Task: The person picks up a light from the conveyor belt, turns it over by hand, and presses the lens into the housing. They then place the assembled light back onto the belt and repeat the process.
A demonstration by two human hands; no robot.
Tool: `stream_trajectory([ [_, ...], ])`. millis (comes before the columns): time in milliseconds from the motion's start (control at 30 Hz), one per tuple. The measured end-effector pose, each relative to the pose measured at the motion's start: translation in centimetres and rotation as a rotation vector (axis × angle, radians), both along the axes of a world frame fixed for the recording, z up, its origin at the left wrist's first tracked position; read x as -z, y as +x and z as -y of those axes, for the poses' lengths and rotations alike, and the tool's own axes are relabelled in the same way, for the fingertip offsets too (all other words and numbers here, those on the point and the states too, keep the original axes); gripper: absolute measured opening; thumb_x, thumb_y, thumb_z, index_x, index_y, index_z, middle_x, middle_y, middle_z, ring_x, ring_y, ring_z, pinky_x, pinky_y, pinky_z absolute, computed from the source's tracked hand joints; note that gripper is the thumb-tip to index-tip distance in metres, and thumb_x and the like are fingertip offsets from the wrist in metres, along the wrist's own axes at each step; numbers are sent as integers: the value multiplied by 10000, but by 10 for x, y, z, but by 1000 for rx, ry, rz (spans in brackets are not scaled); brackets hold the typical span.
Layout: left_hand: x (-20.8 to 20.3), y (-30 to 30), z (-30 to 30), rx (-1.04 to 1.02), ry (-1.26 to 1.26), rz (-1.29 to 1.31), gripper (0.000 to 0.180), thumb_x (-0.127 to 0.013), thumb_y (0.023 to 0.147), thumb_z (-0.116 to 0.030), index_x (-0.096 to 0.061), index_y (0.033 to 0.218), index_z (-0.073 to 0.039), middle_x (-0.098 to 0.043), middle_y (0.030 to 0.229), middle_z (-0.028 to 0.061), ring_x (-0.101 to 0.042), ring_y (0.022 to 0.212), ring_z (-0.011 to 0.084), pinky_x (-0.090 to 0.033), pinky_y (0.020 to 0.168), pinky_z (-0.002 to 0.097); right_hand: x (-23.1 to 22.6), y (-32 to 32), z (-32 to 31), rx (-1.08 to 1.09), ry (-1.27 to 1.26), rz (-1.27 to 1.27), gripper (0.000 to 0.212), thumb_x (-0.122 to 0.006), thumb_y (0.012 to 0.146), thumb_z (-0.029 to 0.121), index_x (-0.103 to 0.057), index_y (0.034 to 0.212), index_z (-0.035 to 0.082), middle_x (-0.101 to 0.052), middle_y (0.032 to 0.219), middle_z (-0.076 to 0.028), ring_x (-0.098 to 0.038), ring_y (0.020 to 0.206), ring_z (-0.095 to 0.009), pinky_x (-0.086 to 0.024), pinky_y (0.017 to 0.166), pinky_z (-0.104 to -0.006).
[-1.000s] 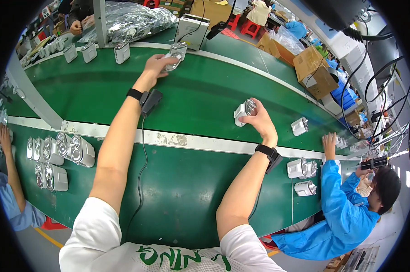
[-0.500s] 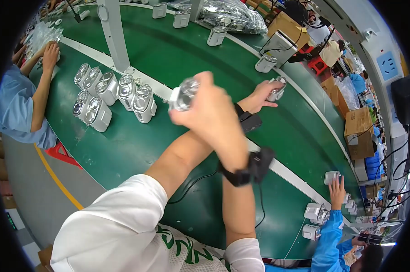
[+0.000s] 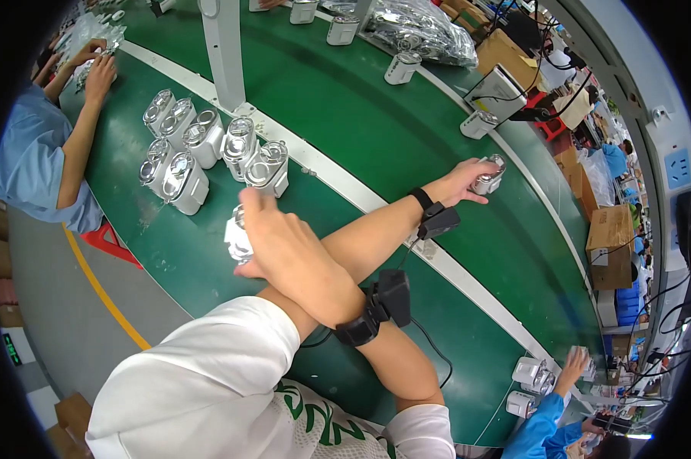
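Clearly your right hand (image 3: 293, 249) gripped a white, silver-topped unit (image 3: 237, 239) in curled fingers; well to their right, your left hand (image 3: 461, 182) gripped another unit (image 3: 491, 176). Just beyond the right fingertips stood matching units (image 3: 202, 145). Setting-down seemed in hand, next likely needing an upright release beside them.

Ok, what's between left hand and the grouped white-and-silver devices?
Head view: from the left hand, green work surface, then the pale rail.
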State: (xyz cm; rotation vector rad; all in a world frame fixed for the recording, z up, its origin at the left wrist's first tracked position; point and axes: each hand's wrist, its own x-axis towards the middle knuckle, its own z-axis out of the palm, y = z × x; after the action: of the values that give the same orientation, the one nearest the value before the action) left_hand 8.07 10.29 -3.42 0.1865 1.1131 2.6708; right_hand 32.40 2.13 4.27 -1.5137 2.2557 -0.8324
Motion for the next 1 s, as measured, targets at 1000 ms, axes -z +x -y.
stream_trajectory([
  [1000, 6, 5, -12, -77, -129, -208, 656, -739, 830, -20, -391, 1386, -30, -563, 1230, 64, -582, 1127, 187, -513, 946, 346, -11, -181, -221, 842, -487, -450, 309, -723, 829, 51, -700, 1136, 39, -678, 1029, -123, -674, 883, -258, -554, 751, -338],
])
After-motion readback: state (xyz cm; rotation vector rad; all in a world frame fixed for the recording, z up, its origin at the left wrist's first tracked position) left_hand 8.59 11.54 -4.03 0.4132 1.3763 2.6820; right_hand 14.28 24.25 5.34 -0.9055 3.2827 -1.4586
